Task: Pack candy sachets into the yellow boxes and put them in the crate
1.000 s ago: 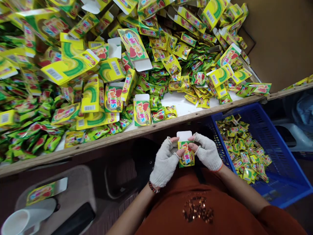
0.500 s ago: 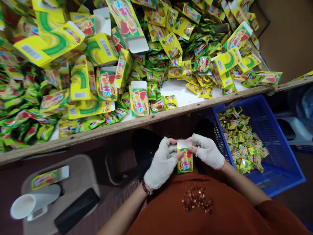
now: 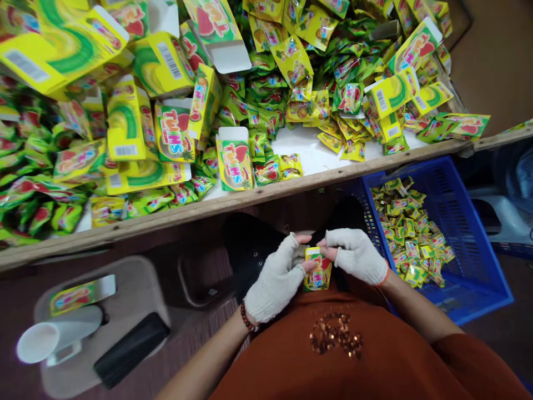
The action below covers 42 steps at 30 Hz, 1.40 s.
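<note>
A small yellow and green candy box (image 3: 317,273) is held upright above the lap, its printed front facing up. My left hand (image 3: 276,279), in a white fingerless glove, grips its left side with the thumb on the front. My right hand (image 3: 355,255), gloved the same way, pinches the top right corner near the flap. On the bench above lie several similar boxes, among them an upright-lying one (image 3: 235,159) by the edge, and heaps of small green and yellow candy packets (image 3: 293,61).
The wooden bench edge (image 3: 258,191) runs across in front of the hands. At the right stands a blue crate (image 3: 462,228) with many small filled boxes. On a stool (image 3: 137,272) at lower left are a white mug (image 3: 70,330), a black case (image 3: 132,347) and a box.
The white top flap of the held box has folded down, with less of it showing. My fingers have shifted slightly at its top. The whole view has moved a little.
</note>
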Tool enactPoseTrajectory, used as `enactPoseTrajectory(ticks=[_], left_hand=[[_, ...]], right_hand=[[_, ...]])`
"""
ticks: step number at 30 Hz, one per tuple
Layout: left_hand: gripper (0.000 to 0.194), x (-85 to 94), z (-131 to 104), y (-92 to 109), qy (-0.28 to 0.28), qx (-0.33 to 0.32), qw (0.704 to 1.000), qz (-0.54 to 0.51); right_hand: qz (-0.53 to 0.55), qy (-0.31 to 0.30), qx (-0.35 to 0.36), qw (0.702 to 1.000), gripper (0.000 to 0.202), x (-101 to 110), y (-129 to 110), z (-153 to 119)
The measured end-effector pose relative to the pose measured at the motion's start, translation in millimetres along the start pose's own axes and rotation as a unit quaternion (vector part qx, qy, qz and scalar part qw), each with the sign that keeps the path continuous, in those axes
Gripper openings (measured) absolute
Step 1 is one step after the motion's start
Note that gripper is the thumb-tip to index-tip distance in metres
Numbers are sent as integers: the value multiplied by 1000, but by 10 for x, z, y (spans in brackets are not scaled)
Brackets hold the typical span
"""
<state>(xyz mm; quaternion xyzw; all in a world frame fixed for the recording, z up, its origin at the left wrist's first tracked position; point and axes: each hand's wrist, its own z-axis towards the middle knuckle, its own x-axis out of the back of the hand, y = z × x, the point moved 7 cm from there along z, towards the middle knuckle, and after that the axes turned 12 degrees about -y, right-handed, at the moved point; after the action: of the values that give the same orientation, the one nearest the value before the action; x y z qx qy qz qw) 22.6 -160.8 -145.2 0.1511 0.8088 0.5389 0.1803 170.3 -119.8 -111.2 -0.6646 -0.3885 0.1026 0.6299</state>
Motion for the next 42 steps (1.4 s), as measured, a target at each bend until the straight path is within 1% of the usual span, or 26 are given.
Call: enactPoseTrajectory(ticks=[3, 5, 6, 8, 11, 13, 15, 17, 19, 20, 22, 23, 24, 25, 26, 27, 28, 29, 30, 31, 33, 35, 37, 38, 40, 42], left_hand=[[19, 34, -21, 43, 10, -15, 994, 110], [12, 22, -15, 75, 1, -30, 989, 148], [12, 11, -5, 88, -6, -37, 987, 153], [12, 0, 25, 121, -10, -48, 986, 157], [12, 36, 79, 219, 2, -57, 982, 182], [15, 115, 101, 328, 22, -70, 978, 196], [25, 246, 107, 463, 55, -89, 975, 196], [29, 406, 106, 630, 101, -114, 963, 222], [24, 539, 124, 836, 148, -148, 933, 294], [21, 582, 150, 950, 164, -169, 911, 338], [18, 618, 243, 1176, 175, -212, 865, 421], [17, 625, 306, 1285, 173, -229, 841, 459], [18, 636, 375, 1389, 172, -238, 817, 496], [20, 663, 443, 1490, 177, -237, 795, 529], [21, 705, 512, 1583, 184, -224, 775, 562], [23, 759, 577, 1671, 195, -203, 752, 596], [23, 817, 645, 1742, 201, -171, 727, 633], [24, 872, 714, 1794, 200, -135, 700, 672], [25, 918, 787, 1824, 189, -100, 673, 708], [25, 950, 865, 1828, 165, -68, 647, 741], [27, 973, 1013, 1787, 101, -30, 606, 788], [26, 983, 1133, 1737, 59, -14, 581, 812], [28, 1023, 1210, 1726, 57, -2, 564, 823], [29, 1057, 1232, 1734, 64, 5, 559, 827], [28, 1141, 1250, 1758, 70, 18, 553, 830], [22, 1227, 1238, 1808, 75, 12, 560, 825]], right_hand=[[-20, -67, 34, 997, 17, -45, -92, -46], [-34, -103, 39, 993, 18, -89, -106, -82], [-43, -109, 34, 992, 18, -108, -94, -94], [-56, -98, 20, 993, 18, -131, -51, -95], [-22, -43, 3, 999, 15, -89, 21, -67], [47, 11, -21, 999, 16, 21, 107, -73], [146, 89, -40, 985, 29, 210, 218, -135], [230, 167, -35, 958, 50, 417, 314, -235], [280, 202, -24, 938, 65, 563, 357, -298], [297, 201, -18, 933, 68, 605, 350, -293], [313, 166, 3, 935, 62, 642, 265, -189], [304, 144, 16, 942, 57, 659, 194, -98], [276, 123, 28, 953, 52, 683, 113, 13], [227, 118, 32, 966, 45, 730, 39, 135], [162, 120, 31, 979, 37, 792, -31, 268], [90, 135, 36, 986, 31, 871, -103, 402], [14, 147, 42, 988, 24, 941, -176, 545], [-53, 146, 47, 987, 17, 984, -239, 698], [-104, 147, 56, 982, 13, 1016, -293, 846], [-146, 142, 62, 977, 11, 1024, -334, 993], [-208, 119, 65, 969, 10, 975, -386, 1263], [-264, 92, 49, 959, 21, 873, -402, 1475], [-315, 63, 13, 947, 31, 768, -379, 1616], [-332, 51, -5, 942, 32, 729, -359, 1658], [-343, 40, -31, 938, 28, 692, -318, 1690], [-323, 50, -41, 944, 23, 706, -284, 1674]])
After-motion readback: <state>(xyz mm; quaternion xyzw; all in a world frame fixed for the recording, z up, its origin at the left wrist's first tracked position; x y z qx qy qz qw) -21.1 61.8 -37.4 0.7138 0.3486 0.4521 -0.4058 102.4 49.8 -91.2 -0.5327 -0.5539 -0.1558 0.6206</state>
